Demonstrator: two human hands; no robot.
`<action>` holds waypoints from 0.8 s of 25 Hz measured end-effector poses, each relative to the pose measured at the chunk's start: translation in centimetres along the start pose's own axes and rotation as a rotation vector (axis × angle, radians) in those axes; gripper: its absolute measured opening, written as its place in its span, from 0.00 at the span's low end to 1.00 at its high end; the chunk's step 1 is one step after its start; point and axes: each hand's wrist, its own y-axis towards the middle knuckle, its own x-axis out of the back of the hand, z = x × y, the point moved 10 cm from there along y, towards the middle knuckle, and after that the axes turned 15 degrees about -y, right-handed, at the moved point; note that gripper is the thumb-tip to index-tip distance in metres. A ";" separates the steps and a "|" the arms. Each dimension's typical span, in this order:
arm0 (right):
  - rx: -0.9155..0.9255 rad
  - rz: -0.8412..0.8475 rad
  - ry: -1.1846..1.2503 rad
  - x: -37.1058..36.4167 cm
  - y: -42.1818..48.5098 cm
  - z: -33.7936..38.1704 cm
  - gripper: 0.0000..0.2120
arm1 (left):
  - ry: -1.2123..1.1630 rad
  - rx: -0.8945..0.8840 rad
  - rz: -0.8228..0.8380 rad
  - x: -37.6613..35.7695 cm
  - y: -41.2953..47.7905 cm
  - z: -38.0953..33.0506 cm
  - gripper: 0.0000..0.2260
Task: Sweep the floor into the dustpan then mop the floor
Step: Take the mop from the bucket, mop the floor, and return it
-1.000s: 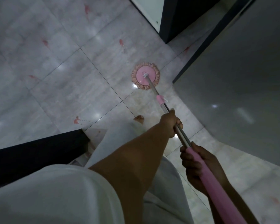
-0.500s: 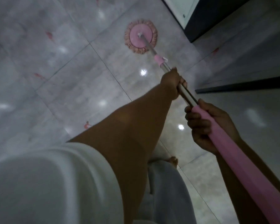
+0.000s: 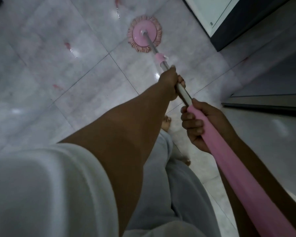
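A round pink mop head (image 3: 144, 33) lies flat on the pale marble tile floor (image 3: 58, 69) ahead of me. Its metal pole (image 3: 182, 91) runs back to a pink grip (image 3: 229, 168) at the lower right. My left hand (image 3: 169, 82) grips the metal part of the pole. Farther back, my right hand (image 3: 200, 127) grips the front end of the pink grip. Wet streaks shine on the tiles to the left of the mop head.
A dark cabinet base with a white door (image 3: 229, 23) stands at the upper right. A dark threshold strip (image 3: 263, 105) runs along the right. My bare foot (image 3: 166, 123) and light trousers (image 3: 186, 194) are below the hands. Small red marks (image 3: 67, 46) dot the tiles.
The mop head was pushed forward, away from my feet and toward the cabinet. Both hands have kept their hold on the pole.
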 end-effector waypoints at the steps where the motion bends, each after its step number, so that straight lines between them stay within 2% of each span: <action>1: -0.026 0.003 -0.019 -0.1 -0.3 -1.0 0.12 | -0.013 0.000 -0.012 1.1 -0.7 0.5 0.11; 6: -0.130 -0.024 -0.152 1.0 -2.1 -7.4 0.12 | -0.055 -0.013 -0.107 7.3 -3.7 4.4 0.13; 9: -0.099 0.003 -0.013 2.7 -4.8 -10.6 0.11 | -0.015 0.009 -0.152 8.7 -5.2 9.1 0.18; 12: -0.046 0.003 0.092 6.3 -9.2 -12.6 0.11 | 0.056 0.050 -0.149 7.2 -6.3 15.0 0.22; 16: 0.050 -0.005 0.237 11.1 -16.2 -15.3 0.12 | 0.168 0.119 -0.082 3.7 -8.4 23.4 0.19; 20: 0.226 -0.031 0.453 13.4 -22.1 -18.1 0.18 | 0.378 0.207 0.004 0.1 -11.4 31.1 0.19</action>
